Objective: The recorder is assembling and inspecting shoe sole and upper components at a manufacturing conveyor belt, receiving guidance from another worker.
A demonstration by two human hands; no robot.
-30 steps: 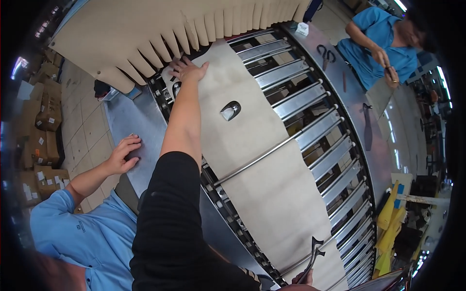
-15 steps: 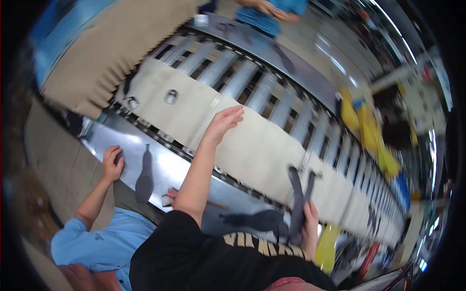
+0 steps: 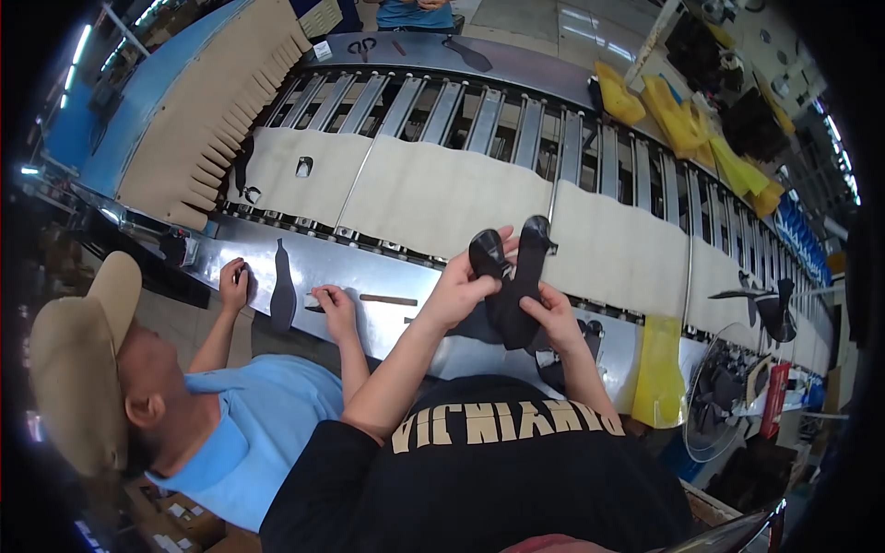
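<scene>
Your left hand (image 3: 458,293) and right hand (image 3: 556,318) hold a dark, flat, curved leather-like piece (image 3: 513,276) up between them, fingers pinching it from both sides above the near edge of the steel table (image 3: 387,276). Beyond it beige sheets (image 3: 442,198) lie on the roller conveyor (image 3: 516,120). At left, a co-worker in a light blue shirt (image 3: 249,433) rests both hands beside another dark piece (image 3: 282,295).

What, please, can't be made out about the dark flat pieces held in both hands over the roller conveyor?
- Dark flat pieces, head view: how many are stacked; they overlap, and the fingers cover their lower part.
- Right hand: its grip; the palm faces away.
- Left hand: its fingertips sit behind the pieces.
</scene>
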